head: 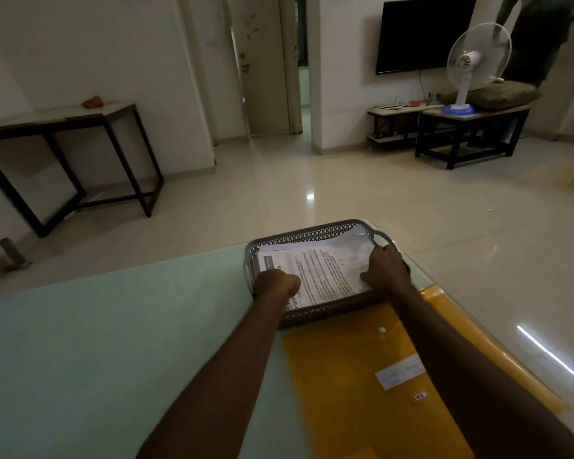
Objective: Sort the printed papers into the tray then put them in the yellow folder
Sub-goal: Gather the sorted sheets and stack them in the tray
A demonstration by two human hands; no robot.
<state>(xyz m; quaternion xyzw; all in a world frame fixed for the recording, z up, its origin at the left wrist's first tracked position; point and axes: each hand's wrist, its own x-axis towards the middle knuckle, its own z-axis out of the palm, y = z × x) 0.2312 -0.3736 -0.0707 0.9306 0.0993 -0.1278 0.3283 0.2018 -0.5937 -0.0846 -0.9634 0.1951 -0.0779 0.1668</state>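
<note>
L hand [276, 283] & R hand [387, 269] both gripping papers [325, 270], in tray [312, 234], yellow folder [352, 385] beside

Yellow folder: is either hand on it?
No: the left hand and right hand are both at the printed papers in the tray, beyond the yellow folder.

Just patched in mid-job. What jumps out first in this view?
Both hands are in the grey tray at the far edge of the table. The left hand grips the near-left edge of the printed papers, and the right hand holds their right side. A yellow folder lies flat just in front of the tray, partly under the right forearm.
</note>
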